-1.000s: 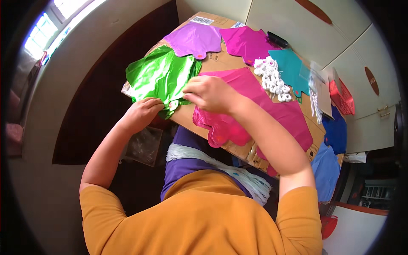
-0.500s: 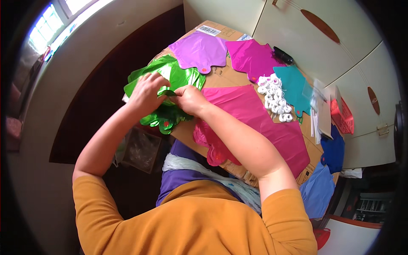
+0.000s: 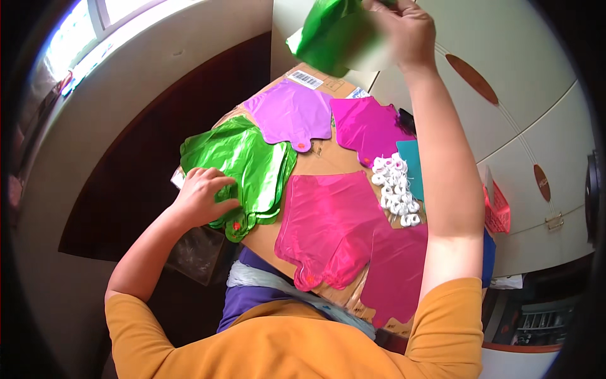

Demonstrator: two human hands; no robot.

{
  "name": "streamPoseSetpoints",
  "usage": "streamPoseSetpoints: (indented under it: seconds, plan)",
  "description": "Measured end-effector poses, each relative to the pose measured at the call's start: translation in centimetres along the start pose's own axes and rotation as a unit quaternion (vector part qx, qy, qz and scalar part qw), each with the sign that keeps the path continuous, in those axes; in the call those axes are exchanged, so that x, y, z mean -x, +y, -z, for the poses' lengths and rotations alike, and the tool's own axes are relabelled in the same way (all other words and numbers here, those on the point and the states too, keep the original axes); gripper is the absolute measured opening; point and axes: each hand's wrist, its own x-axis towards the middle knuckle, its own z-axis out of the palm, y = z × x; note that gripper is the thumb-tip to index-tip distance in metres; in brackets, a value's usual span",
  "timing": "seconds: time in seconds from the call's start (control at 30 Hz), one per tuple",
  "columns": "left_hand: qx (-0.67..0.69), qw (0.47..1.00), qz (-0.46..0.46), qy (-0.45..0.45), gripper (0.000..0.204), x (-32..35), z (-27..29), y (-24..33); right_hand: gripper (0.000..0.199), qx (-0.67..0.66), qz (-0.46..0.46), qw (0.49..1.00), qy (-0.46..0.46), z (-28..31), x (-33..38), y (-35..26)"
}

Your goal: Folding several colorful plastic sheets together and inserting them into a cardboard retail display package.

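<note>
Foil lies stacked at the left of the cardboard worktop (image 3: 328, 158): a pile of green foil balloons (image 3: 246, 167), flat and uninflated, overhanging the board's edge. The left hand (image 3: 202, 197) rests on this pile, its fingers (image 3: 218, 184) loosely spread and pressing down on the top sheet. The slick sheets could slide off the overhanging edge if that pressure eases, since little else seems to hold them.

Further right lie a purple balloon (image 3: 290, 114), a magenta balloon (image 3: 366, 126), a large pink balloon (image 3: 328, 221) and a heap of white plastic clips (image 3: 394, 189), with a teal balloon (image 3: 413, 167) just beside it.

At the upper right, the right hand (image 3: 404, 28) is raised well above the board, its fingers closed in a pinch on a single green balloon (image 3: 334, 35), which hangs crumpled to the left of the hand. A tight pinch may crease or tear the thin foil.
</note>
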Motion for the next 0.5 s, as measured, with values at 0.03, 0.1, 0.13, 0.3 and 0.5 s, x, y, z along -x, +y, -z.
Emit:
streamPoseSetpoints:
  seconds: [0.03,0.1,0.13,0.3,0.5]
  plan:
    - [0.014,1.000,-0.006,0.001,0.045,-1.1,0.2,0.1,0.013,0.114,0.058,0.992,0.007,-0.8,0.7,0.7]
    - [0.057,0.990,-0.076,0.104,0.031,-5.3,-0.3,0.9,0.010,0.142,0.056,0.981,-0.121,-2.4,4.1,3.5]
    - [0.062,0.975,-0.154,0.145,0.029,-7.6,-0.7,1.3,0.011,0.194,0.096,0.964,-0.157,-3.3,5.9,5.6]
    - [-0.062,0.956,-0.278,0.068,0.033,-16.6,-8.1,0.4,0.019,0.157,0.005,0.944,-0.289,-6.8,14.3,12.9]
    - [0.002,0.946,-0.316,0.071,0.021,-18.2,-8.3,-0.1,0.014,-0.024,-0.229,0.950,-0.210,-6.5,17.0,15.3]
